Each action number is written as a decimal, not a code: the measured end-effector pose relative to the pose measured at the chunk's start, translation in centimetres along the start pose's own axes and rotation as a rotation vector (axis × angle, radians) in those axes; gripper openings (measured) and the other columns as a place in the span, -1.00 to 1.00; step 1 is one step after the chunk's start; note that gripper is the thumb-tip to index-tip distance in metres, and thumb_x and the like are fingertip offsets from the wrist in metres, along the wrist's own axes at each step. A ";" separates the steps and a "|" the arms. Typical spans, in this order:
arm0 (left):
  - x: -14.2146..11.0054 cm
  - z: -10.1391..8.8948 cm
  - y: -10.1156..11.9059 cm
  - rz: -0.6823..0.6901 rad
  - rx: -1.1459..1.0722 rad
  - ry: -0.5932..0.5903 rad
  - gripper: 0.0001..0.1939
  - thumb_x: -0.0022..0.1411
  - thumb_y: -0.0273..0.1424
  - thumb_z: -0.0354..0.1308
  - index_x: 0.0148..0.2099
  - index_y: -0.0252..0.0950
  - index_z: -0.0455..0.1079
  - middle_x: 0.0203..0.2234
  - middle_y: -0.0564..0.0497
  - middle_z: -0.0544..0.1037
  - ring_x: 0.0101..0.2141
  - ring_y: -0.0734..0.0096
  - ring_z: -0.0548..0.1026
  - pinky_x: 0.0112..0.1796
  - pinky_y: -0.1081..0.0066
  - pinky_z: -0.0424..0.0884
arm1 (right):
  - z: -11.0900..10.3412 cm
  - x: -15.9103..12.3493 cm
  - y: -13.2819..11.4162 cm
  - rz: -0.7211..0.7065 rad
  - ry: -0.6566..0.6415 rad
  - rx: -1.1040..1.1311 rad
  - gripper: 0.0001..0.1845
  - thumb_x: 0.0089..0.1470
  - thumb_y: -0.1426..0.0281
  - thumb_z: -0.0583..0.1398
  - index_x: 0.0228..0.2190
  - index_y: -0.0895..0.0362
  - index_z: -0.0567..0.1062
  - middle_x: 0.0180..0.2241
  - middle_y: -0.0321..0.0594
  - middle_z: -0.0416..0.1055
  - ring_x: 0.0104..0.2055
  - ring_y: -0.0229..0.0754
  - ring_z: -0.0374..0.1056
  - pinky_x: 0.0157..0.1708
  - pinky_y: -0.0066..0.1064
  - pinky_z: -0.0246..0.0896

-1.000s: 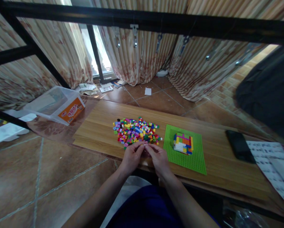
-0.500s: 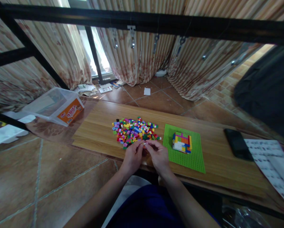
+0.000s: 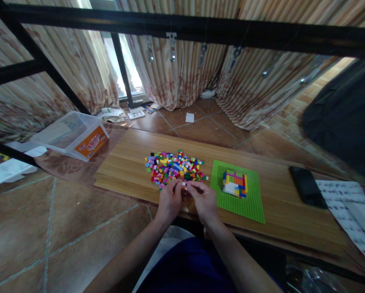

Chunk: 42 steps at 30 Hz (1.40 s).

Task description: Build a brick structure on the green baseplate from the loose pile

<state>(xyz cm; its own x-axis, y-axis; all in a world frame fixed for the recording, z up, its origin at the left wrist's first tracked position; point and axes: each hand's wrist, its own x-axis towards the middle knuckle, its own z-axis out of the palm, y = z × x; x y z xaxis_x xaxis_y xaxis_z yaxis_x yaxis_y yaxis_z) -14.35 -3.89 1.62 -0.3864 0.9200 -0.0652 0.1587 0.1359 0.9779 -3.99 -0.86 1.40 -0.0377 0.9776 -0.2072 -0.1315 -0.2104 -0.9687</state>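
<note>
My left hand (image 3: 171, 198) and my right hand (image 3: 204, 198) meet at the near edge of the wooden board, fingers pinched together. Between their fingertips are small toy bricks (image 3: 184, 185), white and pinkish; how they join is too small to tell. Just beyond my fingers spreads a heap of loose multicoloured toy bricks (image 3: 173, 165). To the right of my right hand lies a green baseplate (image 3: 252, 207), bearing a low block of white, red, yellow, blue and orange bricks (image 3: 235, 184). Neither hand touches the baseplate.
The wooden board (image 3: 130, 152) carries the bricks. A black phone (image 3: 306, 186) and printed sheets (image 3: 337, 195) lie at the right. A clear plastic bin (image 3: 69, 136) with an orange label stands at the left. A black bar (image 3: 182, 26) crosses overhead, with metal clips hanging below it.
My fingertips have parted slightly, so more of the small white and pinkish bricks shows between them. The heap and the block on the baseplate look the same.
</note>
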 end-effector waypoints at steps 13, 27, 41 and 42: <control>-0.2 0.0 0.5 0.114 0.201 0.088 -0.77 0.31 -0.35 -0.04 -0.24 -0.28 0.44 -0.37 -0.03 0.58 -0.36 0.39 0.52 -0.31 0.43 0.38 | 0.3 -0.4 0.2 -0.039 -0.050 0.032 -0.73 -0.16 0.22 0.34 -0.40 0.11 0.57 -0.41 -0.24 0.57 -0.39 -0.16 0.48 -0.29 -0.28 0.45; 0.6 -1.1 0.1 -0.008 0.102 0.210 -0.76 0.24 -0.29 0.02 -0.19 -0.30 0.45 -0.59 0.05 0.49 -0.55 0.41 0.47 -0.46 0.43 0.39 | -1.1 0.5 -0.7 -0.120 0.000 -0.177 -0.76 -0.09 0.21 0.28 -0.41 0.12 0.57 -0.44 -0.21 0.57 -0.45 -0.13 0.47 -0.38 -0.29 0.42; 1.4 -1.1 0.5 -0.333 -0.443 0.061 -0.72 0.02 -0.21 0.26 -0.31 -0.33 0.44 -0.53 0.08 0.53 -0.61 0.55 0.42 -0.54 0.51 0.39 | -0.7 3.3 -1.7 -0.408 -0.175 -0.624 -0.74 0.10 0.35 0.15 -0.22 0.11 0.59 -0.26 -0.15 0.56 -0.25 -0.12 0.46 -0.18 -0.29 0.32; 1.3 -1.1 0.5 -0.328 -0.436 0.057 -0.71 0.03 -0.21 0.25 -0.30 -0.33 0.45 -0.53 0.07 0.54 -0.60 0.53 0.43 -0.54 0.50 0.40 | -0.7 2.9 -1.7 -0.385 -0.206 -0.583 -0.72 0.11 0.32 0.15 -0.19 0.11 0.59 -0.28 -0.16 0.56 -0.28 -0.14 0.46 -0.21 -0.31 0.33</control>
<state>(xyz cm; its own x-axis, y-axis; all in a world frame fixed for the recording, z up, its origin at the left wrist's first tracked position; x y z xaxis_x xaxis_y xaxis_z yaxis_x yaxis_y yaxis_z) -15.79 -2.99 2.21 -0.4029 0.8321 -0.3812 -0.3650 0.2360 0.9006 -3.20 2.37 2.32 -0.2882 0.9478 0.1369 0.3739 0.2430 -0.8951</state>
